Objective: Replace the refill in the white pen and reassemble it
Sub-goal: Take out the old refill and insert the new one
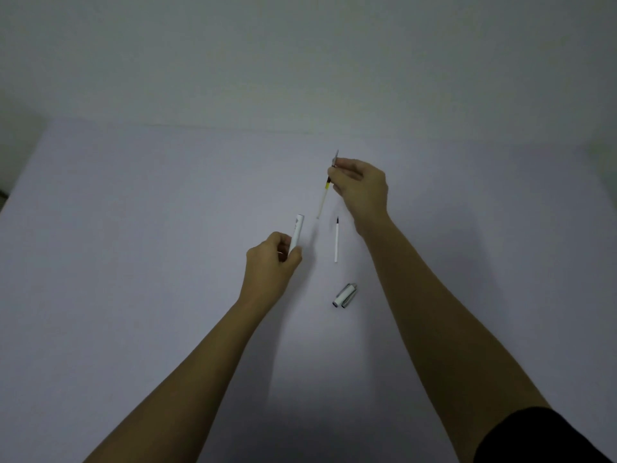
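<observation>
My left hand (272, 262) grips the lower end of the white pen barrel (297, 232), which points up and away from me. My right hand (362, 188) pinches the metal tip section (335, 159) with a refill (323, 198) hanging from it; that refill has a yellow-and-dark band near the top and a pale tube below. A second white refill (336, 240) with a dark tip lies flat on the table between my hands. The white pen cap (345, 295) with its silver clip lies nearer to me, on its side.
The work surface is a plain pale lavender table (133, 228) that meets a grey wall at the back. A black sleeve (547, 436) shows at the lower right on my right arm.
</observation>
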The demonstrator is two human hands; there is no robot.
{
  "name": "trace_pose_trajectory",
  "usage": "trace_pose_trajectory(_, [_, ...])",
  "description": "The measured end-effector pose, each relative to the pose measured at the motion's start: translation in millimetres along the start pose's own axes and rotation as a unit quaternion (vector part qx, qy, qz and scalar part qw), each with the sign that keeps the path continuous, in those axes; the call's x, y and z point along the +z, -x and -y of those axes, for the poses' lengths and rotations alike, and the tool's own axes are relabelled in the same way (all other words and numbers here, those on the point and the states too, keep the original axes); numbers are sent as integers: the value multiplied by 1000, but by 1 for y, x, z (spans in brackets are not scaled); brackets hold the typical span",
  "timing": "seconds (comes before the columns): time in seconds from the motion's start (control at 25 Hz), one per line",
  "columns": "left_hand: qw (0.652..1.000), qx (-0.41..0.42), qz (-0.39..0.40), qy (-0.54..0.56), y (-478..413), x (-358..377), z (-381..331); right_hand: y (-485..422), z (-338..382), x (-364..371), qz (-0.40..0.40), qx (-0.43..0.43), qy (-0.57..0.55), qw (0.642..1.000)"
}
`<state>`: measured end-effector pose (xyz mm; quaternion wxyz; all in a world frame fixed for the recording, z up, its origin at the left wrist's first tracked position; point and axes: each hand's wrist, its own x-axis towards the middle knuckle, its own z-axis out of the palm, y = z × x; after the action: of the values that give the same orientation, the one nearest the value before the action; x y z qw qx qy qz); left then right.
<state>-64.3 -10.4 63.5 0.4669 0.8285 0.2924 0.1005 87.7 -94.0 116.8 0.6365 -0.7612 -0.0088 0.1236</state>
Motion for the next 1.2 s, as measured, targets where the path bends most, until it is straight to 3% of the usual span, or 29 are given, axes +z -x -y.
trace_pose_trajectory(0.24, [998,55,-7,-16,22,-11,-18,31,37,-17,8,-39,-43,998])
trace_pose_trajectory(0.8, [995,92,-35,-27,43,-27,-39,64,41,-21,58,-13,-89,994])
trace_pose_trajectory(0.92, [994,93,-56,-24,44,-31,-43,69,38,-21,96,-11,-66,993])
trace_pose_trajectory(1.2, [988,122,-87,-38,48,-36,-47,76,33,-24,93,-50,52,993])
